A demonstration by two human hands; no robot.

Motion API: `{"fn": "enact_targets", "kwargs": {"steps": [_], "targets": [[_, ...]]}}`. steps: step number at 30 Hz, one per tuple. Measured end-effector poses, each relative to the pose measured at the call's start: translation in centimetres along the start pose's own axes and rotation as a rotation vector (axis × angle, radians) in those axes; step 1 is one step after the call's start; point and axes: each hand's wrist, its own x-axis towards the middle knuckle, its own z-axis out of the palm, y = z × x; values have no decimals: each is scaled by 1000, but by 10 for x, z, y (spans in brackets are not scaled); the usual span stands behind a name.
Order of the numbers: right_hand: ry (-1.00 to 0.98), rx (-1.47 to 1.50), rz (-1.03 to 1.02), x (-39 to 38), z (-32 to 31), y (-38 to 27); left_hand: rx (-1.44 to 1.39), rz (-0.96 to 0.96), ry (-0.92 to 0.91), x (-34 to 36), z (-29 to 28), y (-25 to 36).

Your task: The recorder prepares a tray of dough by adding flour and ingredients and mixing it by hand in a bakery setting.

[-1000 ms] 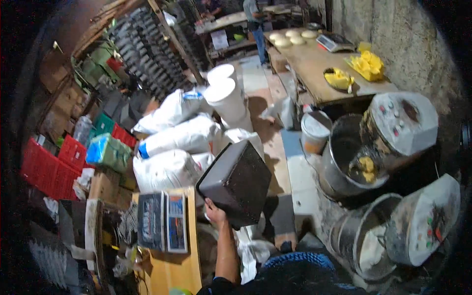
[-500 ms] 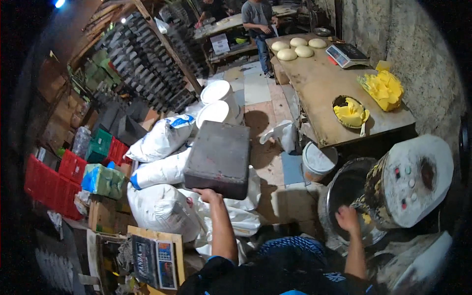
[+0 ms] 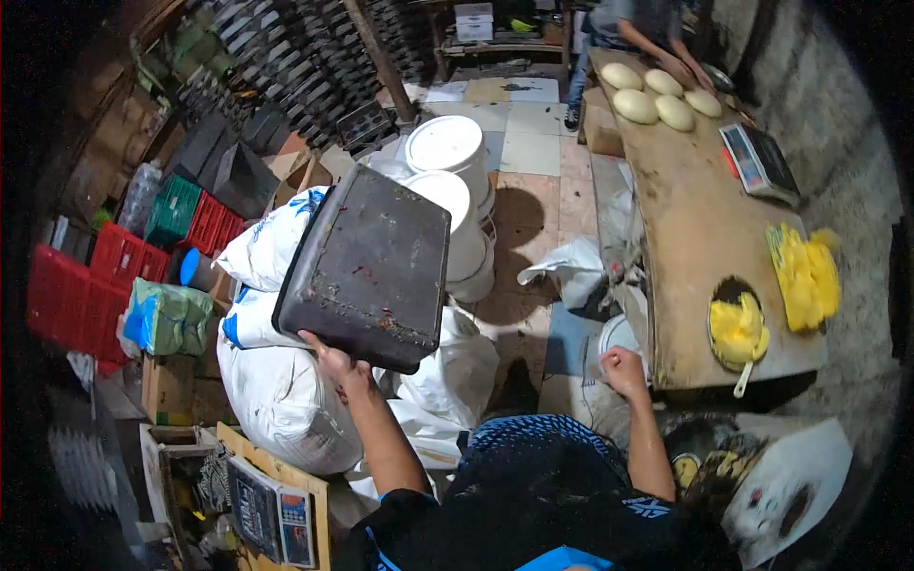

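Note:
My left hand [image 3: 345, 368] grips the near lower edge of a dark grey plastic tub [image 3: 376, 257]. The tub is tilted above white sacks [image 3: 290, 404], a broad face speckled with bits of residue turned toward me. What is inside it stays hidden. My right hand [image 3: 624, 373] is closed in a fist, with nothing visible in it, in front of a partly covered white bucket [image 3: 617, 341]. Beyond the tub stand two white lidded buckets [image 3: 446, 145].
On the right, a wooden table [image 3: 690, 238] bears several dough balls [image 3: 636, 107], a scale [image 3: 762, 162], a bowl of yellow fat [image 3: 738, 328] and a yellow bag [image 3: 804, 276]. Another person's hands [image 3: 690, 71] reach over the dough. A mixer [image 3: 790, 485] stands lower right; red crates [image 3: 76, 305] lie left.
My left hand has carried the tub slightly left and tilted it. My right hand has come away from the mixer bowl. My view has turned; the other person now leans over the dough.

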Motion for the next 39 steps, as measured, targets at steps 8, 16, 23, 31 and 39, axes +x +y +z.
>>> {"fn": "enact_targets", "kwargs": {"steps": [8,16,23,31,39], "targets": [[-338,-248,-1,173,20,17,-174,-122,-24,79,102,-124],[-267,-197,104,304,4,51,-263,-312,14,195,283,-229],[-170,-170,59,446,-15,43,-116,-170,373,321,379,-327],[-156,316,320,645,-72,13,-172,-132,168,369,458,-325],[-485,96,185,790,-25,-97,852,858,5,511,619,-264]]}}
